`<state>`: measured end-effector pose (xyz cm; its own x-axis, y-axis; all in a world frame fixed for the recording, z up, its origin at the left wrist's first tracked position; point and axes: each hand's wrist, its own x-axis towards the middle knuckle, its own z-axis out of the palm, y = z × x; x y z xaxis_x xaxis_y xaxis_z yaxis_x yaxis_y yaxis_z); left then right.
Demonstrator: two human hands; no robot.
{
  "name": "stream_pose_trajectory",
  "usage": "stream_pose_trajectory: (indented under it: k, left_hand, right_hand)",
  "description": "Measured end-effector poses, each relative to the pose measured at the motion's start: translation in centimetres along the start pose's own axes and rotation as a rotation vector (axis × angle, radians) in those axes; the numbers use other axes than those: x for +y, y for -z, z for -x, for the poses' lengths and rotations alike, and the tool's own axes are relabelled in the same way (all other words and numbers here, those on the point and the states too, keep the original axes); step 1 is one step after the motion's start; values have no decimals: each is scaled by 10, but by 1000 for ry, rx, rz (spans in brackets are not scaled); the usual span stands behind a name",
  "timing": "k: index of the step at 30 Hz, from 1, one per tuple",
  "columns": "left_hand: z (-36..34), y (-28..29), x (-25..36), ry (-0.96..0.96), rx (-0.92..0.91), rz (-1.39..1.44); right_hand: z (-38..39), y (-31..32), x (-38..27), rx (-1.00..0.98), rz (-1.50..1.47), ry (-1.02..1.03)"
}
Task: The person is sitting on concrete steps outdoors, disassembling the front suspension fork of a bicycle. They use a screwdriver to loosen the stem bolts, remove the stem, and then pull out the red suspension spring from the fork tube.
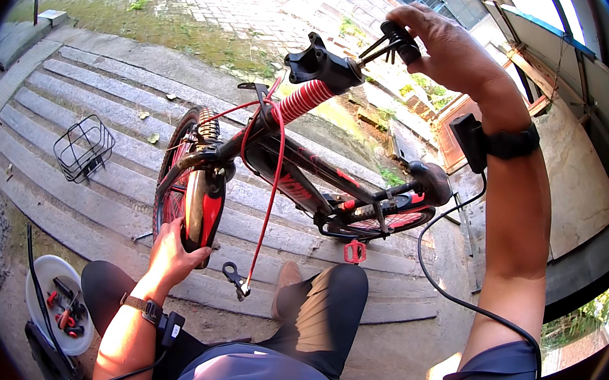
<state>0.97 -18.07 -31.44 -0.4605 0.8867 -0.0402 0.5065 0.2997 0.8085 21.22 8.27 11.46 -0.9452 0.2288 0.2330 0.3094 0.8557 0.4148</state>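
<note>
Bike [297, 185]: upright, ctr of my view, frt end to L, saddle [430, 185] to R; stands on ridged concrete [116, 215].
R hand [411, 44]: I have it clamped on blk key tool [399, 43], up high; several thin keys fanned out of it, one reaching the stem [325, 66]; can't tell how deep it sits.
Stem: blk, atop red ribbed tube [302, 102], open clamp end facing away from the key.
L hand [178, 249]: clamped on near edge of frt wheel [196, 197], thumb R side, fingers L; can't tell if palm is on tyre or mudguard [211, 213].
Red cable [275, 187]: loops off frt of frame, hangs down; blk ring-ended part [236, 279] at its low end, near my knees.
Pedal [355, 252]: red, below frame, R of ctr.
Basket [92, 160]: blk wire, on concrete, well L of frt wheel.
Tub [44, 270]: white, low L, w/ blk & red tools [67, 313] inside.
Wrists: blk box strapped on each, cables attached.
</note>
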Motion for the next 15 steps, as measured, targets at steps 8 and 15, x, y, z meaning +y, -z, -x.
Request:
stream_pose_trajectory:
  k: [8,15]
  left_hand:
    - [-1,-3,-3,-13,19,-15]
    - [-1,-3,-3,-1,17,-17]
  right_hand:
    - [2,-15,-20,307,440,86]
    - [11,-23,-29,171,1,-192]
